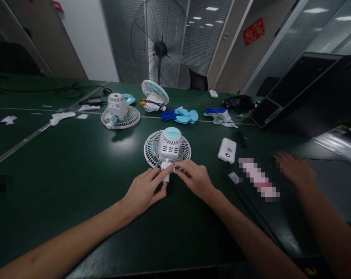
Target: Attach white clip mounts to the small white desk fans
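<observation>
A small white fan (170,145) lies face down on its round grille in front of me, its motor housing with a light-blue cap pointing up. At its near side a white bracket (166,166) sticks out toward me. My left hand (146,190) grips this bracket from the left, thumb low and fingers on top. From the right, my right hand (196,177) pinches the same bracket, fingertips close to those of the left. What lies between the fingertips is too small to make out.
Behind stand two more small fans, one face down (117,110) and one tilted (154,97). Light-blue fan blades (187,116) and gloves (218,115) lie nearby. To the right are a white power bank (227,150), a cable, another person's hand (297,168) and a large black case (303,93).
</observation>
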Demonstrator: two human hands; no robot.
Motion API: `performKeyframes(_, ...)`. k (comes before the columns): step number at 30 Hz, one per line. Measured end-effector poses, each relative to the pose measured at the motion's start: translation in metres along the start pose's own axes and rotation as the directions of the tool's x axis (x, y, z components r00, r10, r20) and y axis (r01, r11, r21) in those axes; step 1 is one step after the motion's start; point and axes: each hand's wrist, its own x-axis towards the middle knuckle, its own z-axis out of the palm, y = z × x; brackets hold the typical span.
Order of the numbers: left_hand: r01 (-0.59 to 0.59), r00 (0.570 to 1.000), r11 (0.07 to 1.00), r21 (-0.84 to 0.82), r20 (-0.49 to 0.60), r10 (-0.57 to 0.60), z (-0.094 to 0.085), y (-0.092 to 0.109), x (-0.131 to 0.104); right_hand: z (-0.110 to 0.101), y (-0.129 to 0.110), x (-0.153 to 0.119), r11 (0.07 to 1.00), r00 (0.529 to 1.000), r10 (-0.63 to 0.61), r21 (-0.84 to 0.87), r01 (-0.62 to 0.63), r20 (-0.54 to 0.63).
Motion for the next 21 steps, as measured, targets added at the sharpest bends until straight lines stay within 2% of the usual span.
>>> performKeyframes(3,-0.003,1.0,1.0,-0.008,-0.009,0.002,0.0,0.0,0.0,0.001,-0.004,0.001,0.994,0.998,0.041,0.106,-0.037,-0.037)
performKeyframes(7,-0.006,1.0,1.0,0.011,-0.004,0.006,-0.001,0.001,0.001,0.009,-0.007,0.002,0.914,0.966,0.255,0.334,-0.23,-0.033)
performKeyframes(9,-0.01,1.0,1.0,0.023,0.0,0.01,-0.001,0.001,0.002,0.013,-0.007,0.002,0.792,0.918,0.393,0.489,-0.367,0.052)
performKeyframes(11,-0.011,1.0,0.999,0.037,0.009,0.011,-0.001,0.001,0.002,0.017,-0.008,0.004,0.608,0.853,0.489,0.63,-0.483,0.182)
performKeyframes(14,-0.01,1.0,0.999,0.053,0.023,0.009,-0.001,0.001,0.001,0.019,-0.01,0.007,0.302,0.768,0.507,0.754,-0.584,0.392)
performKeyframes(15,-0.009,1.0,0.998,0.06,0.024,0.008,0.0,0.001,0.001,0.018,-0.01,0.008,0.231,0.75,0.493,0.764,-0.602,0.442)
performKeyframes(16,-0.009,1.0,0.998,0.068,0.023,0.007,0.0,0.001,0.001,0.018,-0.011,0.008,0.198,0.739,0.48,0.763,-0.616,0.472)
performKeyframes(17,-0.009,1.0,0.997,0.078,0.023,0.007,0.0,0.001,0.001,0.016,-0.011,0.008,0.219,0.741,0.481,0.753,-0.62,0.47)
performKeyframes(18,-0.01,1.0,0.996,0.088,0.022,0.009,0.0,0.001,0.001,0.015,-0.01,0.008,0.304,0.759,0.49,0.732,-0.61,0.429)
performKeyframes(20,-0.013,1.0,0.995,0.102,0.021,0.011,0.0,0.001,0.001,0.009,-0.008,0.006,0.604,0.845,0.471,0.605,-0.518,0.253)
performKeyframes(21,-0.014,1.0,0.994,0.105,0.021,0.012,0.0,0.001,0.001,0.005,-0.007,0.005,0.762,0.9,0.406,0.485,-0.429,0.159)
